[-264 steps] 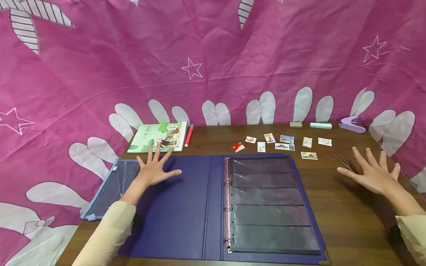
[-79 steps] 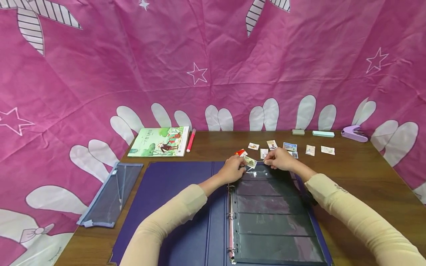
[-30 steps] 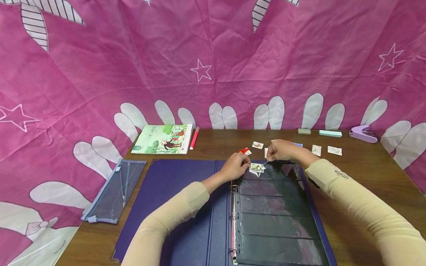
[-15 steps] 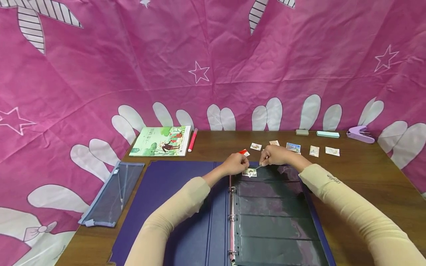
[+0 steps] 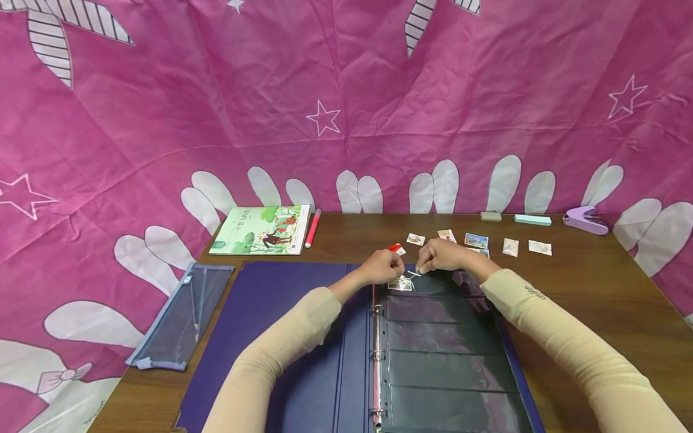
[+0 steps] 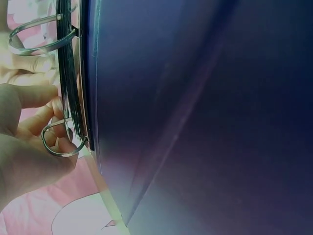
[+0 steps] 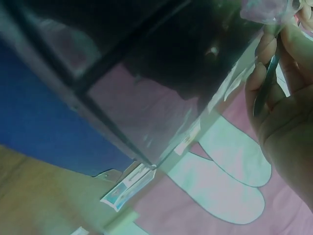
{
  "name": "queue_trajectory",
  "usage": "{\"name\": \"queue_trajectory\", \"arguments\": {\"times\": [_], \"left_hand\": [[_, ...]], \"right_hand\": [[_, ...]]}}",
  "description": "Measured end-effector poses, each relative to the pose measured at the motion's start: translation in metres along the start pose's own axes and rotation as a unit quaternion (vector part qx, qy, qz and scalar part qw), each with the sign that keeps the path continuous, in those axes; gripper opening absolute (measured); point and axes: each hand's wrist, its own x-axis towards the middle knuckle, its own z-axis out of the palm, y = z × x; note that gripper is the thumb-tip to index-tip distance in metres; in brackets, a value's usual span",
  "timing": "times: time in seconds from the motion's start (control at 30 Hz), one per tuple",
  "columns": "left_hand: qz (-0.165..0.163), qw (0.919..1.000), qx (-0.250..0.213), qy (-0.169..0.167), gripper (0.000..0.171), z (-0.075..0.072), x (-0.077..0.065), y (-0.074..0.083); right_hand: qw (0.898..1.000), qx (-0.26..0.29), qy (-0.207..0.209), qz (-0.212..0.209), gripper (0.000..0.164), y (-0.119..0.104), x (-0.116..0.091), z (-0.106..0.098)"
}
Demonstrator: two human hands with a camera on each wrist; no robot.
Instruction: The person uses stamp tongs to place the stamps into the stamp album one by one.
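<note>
A blue ring binder (image 5: 281,343) lies spread out, with black pocket pages (image 5: 449,367) on its right side. My left hand (image 5: 381,267) pinches the pages' top edge near the rings; in the left wrist view, its fingers (image 6: 41,120) curl round the edge by a metal ring (image 6: 49,147). My right hand (image 5: 441,255), at the same top edge, holds metal tweezers (image 7: 267,88) between thumb and fingers. Their tips point toward a small yellowish postage stamp (image 5: 399,284) at the left end of the top strip, just below my left fingers.
Several loose stamps, including a blue one (image 5: 476,240) and a red one (image 5: 397,248), lie beyond the binder. Behind them are an eraser (image 5: 491,216), a pale turquoise bar (image 5: 533,220) and a purple hole punch (image 5: 586,221). A booklet (image 5: 260,230), red marker (image 5: 313,228) and mesh pouch (image 5: 181,319) lie left.
Both hands were spread apart; now they meet at the page top. The right hand took the tweezers, and the yellowish stamp came from the right side, then slid down and left over the top strip.
</note>
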Motion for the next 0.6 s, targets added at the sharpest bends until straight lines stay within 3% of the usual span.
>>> {"name": "queue_trajectory", "arguments": {"times": [0.2, 0.6], "left_hand": [[-0.006, 0.9999, -0.009, -0.004, 0.014, 0.0006, 0.0012, -0.0018], [0.000, 0.9999, -0.006, 0.015, 0.014, 0.0053, -0.0007, -0.0032]], "right_hand": [[0.999, -0.020, 0.008, -0.028, 0.010, -0.0001, 0.0036, 0.0016], [0.999, -0.023, 0.024, -0.029, 0.012, 0.0018, -0.0025, 0.0041]]}}
